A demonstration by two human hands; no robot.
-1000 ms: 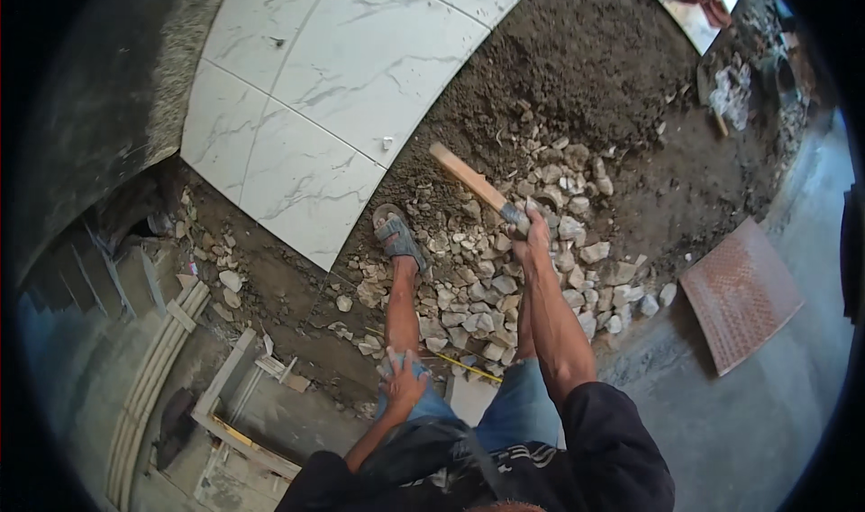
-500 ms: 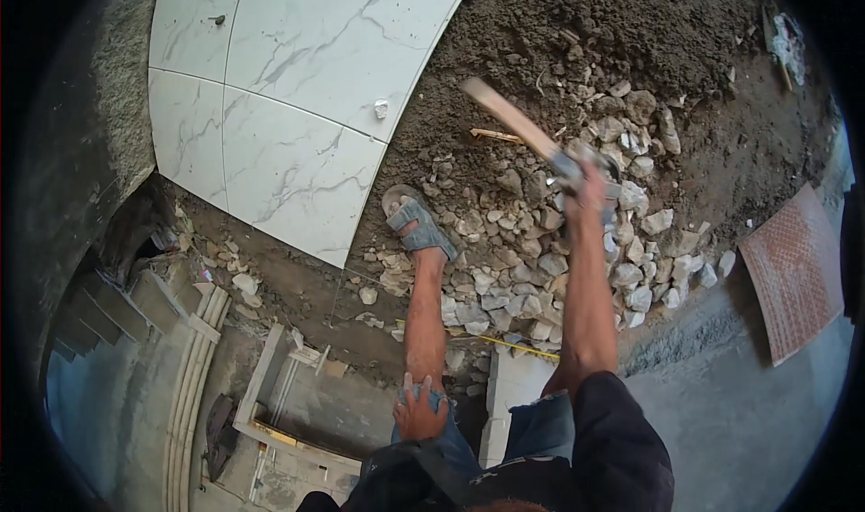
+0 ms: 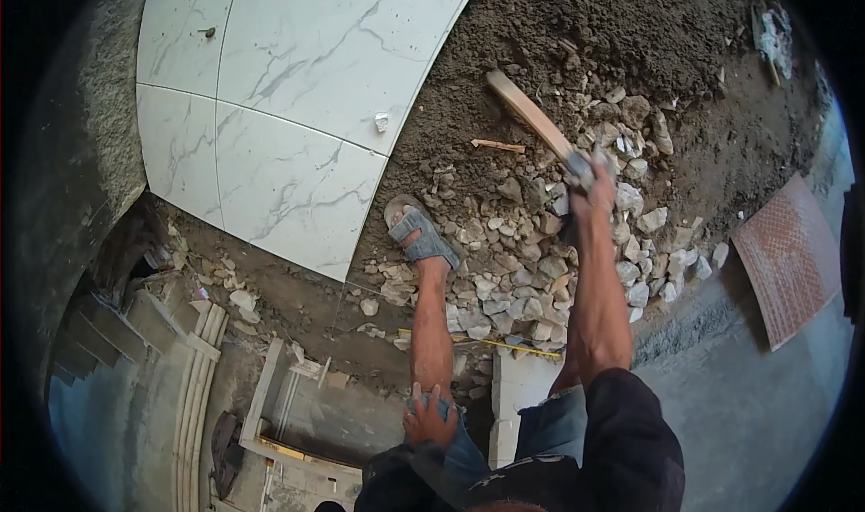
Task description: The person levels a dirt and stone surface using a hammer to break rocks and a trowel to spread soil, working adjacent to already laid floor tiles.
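In my right hand is a wooden bar with a grey end near my fingers. It slants up to the left over dark soil and broken stones. Blur hides the exact kind of this tool and part of my grip. My left hand rests on my bent left knee, its fingers apart and nothing held in them. Left of the stones, my sandalled left foot stands on soil near the tile edge. A small wood splinter lies beneath the bar's left side.
White marbled floor tiles cover the upper left, with a stone chip on them. A reddish textured sheet lies at the right. Lower left are stacked pale pipes and a wooden frame. A yellow strip crosses below the stones.
The wooden bar has tilted slightly steeper, its far tip shifting right, while my right hand keeps its hold. My left hand stays on the knee. The whole view has turned slightly.
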